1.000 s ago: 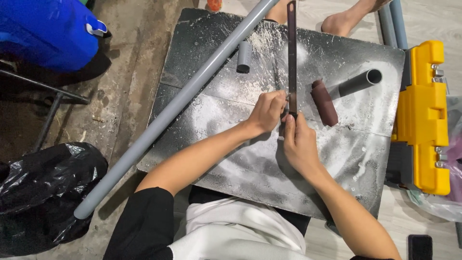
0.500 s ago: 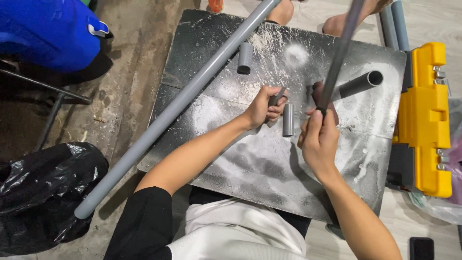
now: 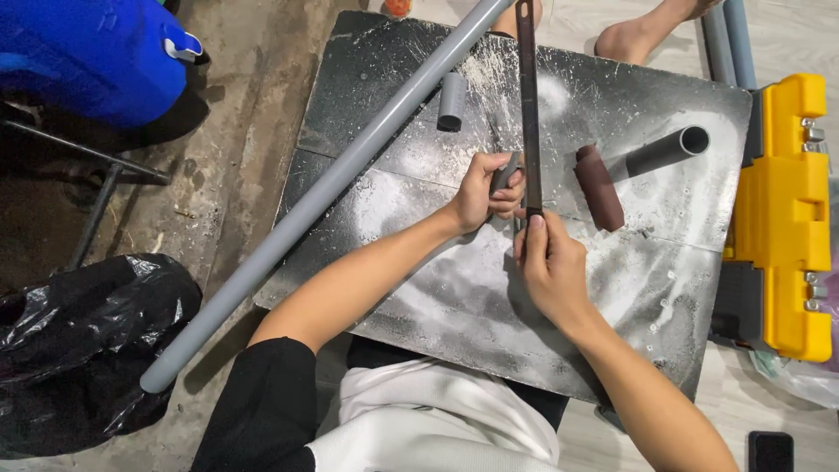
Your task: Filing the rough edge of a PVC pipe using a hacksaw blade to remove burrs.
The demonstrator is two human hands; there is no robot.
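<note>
A short grey pipe piece point(image 3: 504, 172) is mostly hidden, clenched in the left hand point(image 3: 486, 190); a file point(image 3: 528, 105), top cut off, is gripped by the right hand point(image 3: 549, 267) beside it, over the dusty black surface point(image 3: 454, 288).

In my left hand point(image 3: 483, 194) I grip a short grey pipe piece point(image 3: 504, 173), tilted, just above the dusty dark bench point(image 3: 454, 288). My right hand point(image 3: 549, 269) holds a long, narrow dark file point(image 3: 528, 105) by its near end, its blade pointing away from me and touching the pipe piece.
</note>
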